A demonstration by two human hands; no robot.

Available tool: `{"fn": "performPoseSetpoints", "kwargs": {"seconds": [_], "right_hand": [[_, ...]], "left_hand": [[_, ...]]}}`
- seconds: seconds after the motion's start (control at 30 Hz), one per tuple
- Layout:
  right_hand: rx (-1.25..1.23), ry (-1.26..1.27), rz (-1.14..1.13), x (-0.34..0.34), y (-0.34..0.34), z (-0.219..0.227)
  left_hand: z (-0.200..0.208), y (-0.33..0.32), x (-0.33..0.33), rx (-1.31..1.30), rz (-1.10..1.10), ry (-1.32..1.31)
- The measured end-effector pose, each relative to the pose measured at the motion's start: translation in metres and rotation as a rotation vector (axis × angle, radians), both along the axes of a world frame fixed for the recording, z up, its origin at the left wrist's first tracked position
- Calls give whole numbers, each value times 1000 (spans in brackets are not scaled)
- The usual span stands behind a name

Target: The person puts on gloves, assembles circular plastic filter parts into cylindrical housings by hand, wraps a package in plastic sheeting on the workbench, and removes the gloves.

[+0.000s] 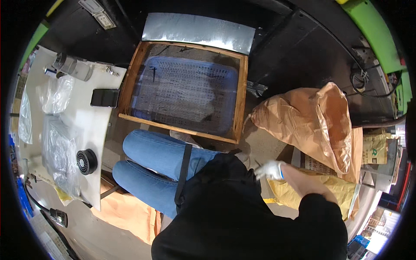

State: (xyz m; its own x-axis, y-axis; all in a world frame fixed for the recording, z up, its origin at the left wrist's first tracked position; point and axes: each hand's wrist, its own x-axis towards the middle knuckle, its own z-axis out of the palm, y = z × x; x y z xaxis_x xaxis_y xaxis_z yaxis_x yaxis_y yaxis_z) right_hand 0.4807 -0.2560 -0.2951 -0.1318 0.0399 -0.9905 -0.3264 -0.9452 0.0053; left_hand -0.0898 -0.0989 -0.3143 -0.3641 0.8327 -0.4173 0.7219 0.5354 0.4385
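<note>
My right hand (270, 170), in a white glove, is beside my right hip, next to the black clothing. Its fingers point left and look drawn together. A thin, dark, pointed thing shows at the fingertips, too small to name. Below the forearm lies a yellowish paper sack (329, 195). My left hand is not in view. Ahead of my knees is a wooden-framed mesh screen (241, 99), with a blue perforated basket (186, 93) showing through the mesh. Small dark pieces lie near its far edge.
At left, a white table (96, 125) holds a phone (105, 98), a round black object (86, 161), clear plastic bags (60, 151) and a transparent container (76, 68). A large open brown paper sack (303, 117) stands at right. A metal sheet (197, 34) rises behind the screen.
</note>
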Motion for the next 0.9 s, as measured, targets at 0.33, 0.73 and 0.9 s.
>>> {"fn": "performPoseSetpoints", "kwargs": {"seconds": [0.33,0.73,0.9], "right_hand": [[-105,286,-216,-40,-13,8],[-191,250,-10,-5,26,6],[-87,147,21,5,31,3]], "left_hand": [[37,-8,16,-97,-45,2],[45,-51,49,-120,49,-102],[42,-44,54,-91,46,-154]]}}
